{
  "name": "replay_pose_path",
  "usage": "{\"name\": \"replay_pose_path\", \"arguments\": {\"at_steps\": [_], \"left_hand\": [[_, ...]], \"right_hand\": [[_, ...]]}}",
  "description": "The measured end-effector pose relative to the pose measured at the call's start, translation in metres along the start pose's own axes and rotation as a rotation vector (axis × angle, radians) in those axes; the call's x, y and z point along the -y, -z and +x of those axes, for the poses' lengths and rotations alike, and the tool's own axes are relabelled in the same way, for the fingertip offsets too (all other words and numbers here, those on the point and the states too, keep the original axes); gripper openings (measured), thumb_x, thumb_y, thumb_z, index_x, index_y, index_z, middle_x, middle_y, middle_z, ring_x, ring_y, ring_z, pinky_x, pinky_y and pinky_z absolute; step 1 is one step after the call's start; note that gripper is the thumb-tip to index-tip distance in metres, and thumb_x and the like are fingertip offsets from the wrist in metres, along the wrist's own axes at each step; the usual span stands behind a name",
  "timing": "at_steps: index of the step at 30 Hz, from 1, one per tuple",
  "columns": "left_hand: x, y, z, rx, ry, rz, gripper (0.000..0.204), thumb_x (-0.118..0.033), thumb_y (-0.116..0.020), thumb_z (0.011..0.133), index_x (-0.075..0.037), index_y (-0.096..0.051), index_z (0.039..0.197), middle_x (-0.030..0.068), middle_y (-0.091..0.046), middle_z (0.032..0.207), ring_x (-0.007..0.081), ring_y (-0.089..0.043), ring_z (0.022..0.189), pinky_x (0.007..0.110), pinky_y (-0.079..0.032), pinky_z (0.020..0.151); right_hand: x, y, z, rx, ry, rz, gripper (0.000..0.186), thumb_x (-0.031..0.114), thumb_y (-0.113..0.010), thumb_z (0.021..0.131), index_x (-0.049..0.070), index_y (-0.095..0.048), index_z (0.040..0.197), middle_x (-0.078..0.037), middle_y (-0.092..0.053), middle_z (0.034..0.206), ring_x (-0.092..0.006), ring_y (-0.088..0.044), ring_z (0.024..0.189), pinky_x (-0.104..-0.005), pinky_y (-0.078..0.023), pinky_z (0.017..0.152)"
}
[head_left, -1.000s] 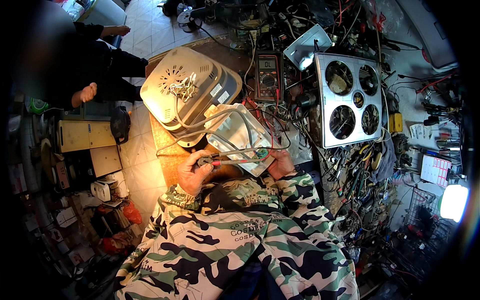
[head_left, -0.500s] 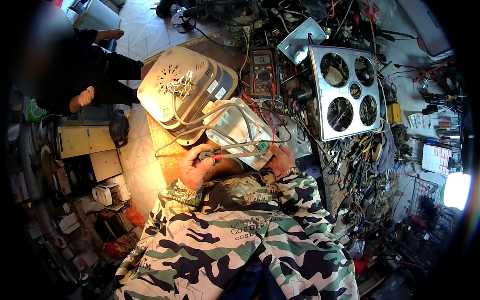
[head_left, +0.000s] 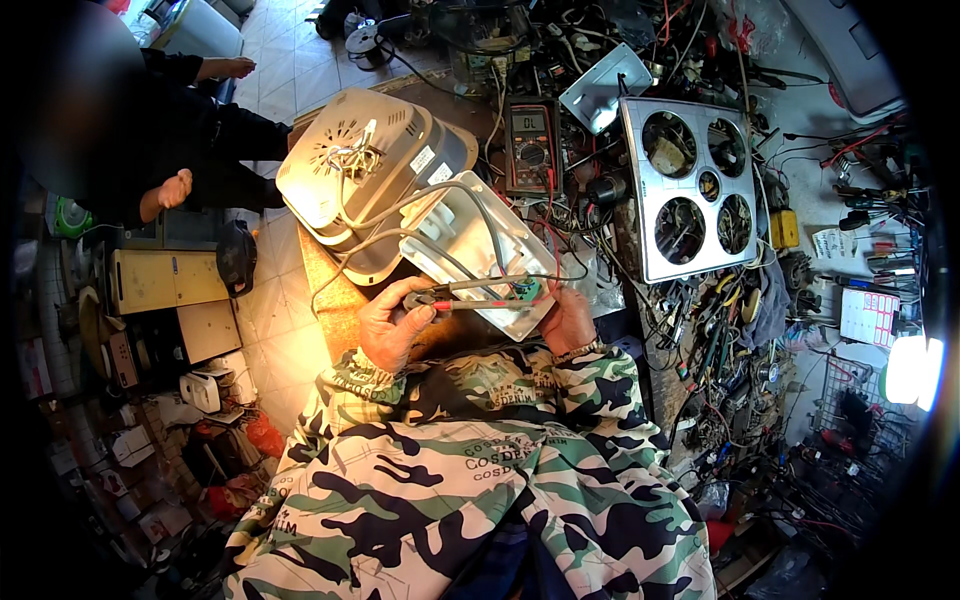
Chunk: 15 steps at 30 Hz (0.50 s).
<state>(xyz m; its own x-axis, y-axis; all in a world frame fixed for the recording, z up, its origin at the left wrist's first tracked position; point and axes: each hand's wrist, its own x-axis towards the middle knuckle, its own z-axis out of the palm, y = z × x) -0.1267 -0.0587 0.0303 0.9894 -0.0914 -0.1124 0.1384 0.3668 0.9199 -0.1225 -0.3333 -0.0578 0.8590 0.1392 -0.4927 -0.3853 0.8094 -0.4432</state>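
My left hand [head_left: 393, 325] is closed around a dark pliers-like tool [head_left: 428, 300] with red on it, alongside grey cable. My right hand [head_left: 567, 318] grips the lower right end of an open white plastic housing [head_left: 450, 230], which has a green circuit board [head_left: 524, 289] inside and cables across it. Just beyond, an upturned beige appliance [head_left: 380, 134] rests on the wooden bench [head_left: 340, 325], with bundled wires on its vented underside. A multimeter [head_left: 530, 150] with red leads lies behind the housing.
A metal panel with round openings [head_left: 688, 190] and a small silver plate [head_left: 603, 88] sit among tangled wires and hand tools [head_left: 700, 345] on the right. Another person [head_left: 175, 188] in dark clothing stands at upper left, near appliances and boxes. A bright lamp [head_left: 912, 370] glows far right.
The view has shifted, moving most things slightly upward in the picture. The white housing has moved a little up and left. My left hand and the tool have risen a little with it.
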Motion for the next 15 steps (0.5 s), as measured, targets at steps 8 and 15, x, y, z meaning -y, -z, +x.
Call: {"name": "replay_pose_path", "arguments": {"at_steps": [8,15], "left_hand": [[-0.001,0.003,-0.002,0.019,-0.005,0.033,0.035,-0.01,-0.07,0.092,0.006,-0.058,0.119,0.0094,-0.067,0.098,0.0124,-0.065,0.088,0.025,-0.054,0.079],[0.005,0.005,-0.005,-0.022,-0.024,0.063,0.04,-0.015,-0.073,0.089,0.006,-0.058,0.12,0.0106,-0.068,0.092,0.0168,-0.068,0.082,0.029,-0.056,0.074]], "right_hand": [[-0.004,-0.008,-0.002,-0.106,-0.025,-0.074,0.022,0.008,-0.048,0.097,-0.006,-0.061,0.107,-0.017,-0.066,0.102,-0.0308,-0.067,0.09,-0.0499,-0.058,0.08],[-0.011,0.007,0.007,-0.096,-0.084,-0.058,0.026,0.012,-0.047,0.098,-0.006,-0.059,0.113,-0.017,-0.065,0.106,-0.0315,-0.066,0.092,-0.0494,-0.057,0.081]]}}
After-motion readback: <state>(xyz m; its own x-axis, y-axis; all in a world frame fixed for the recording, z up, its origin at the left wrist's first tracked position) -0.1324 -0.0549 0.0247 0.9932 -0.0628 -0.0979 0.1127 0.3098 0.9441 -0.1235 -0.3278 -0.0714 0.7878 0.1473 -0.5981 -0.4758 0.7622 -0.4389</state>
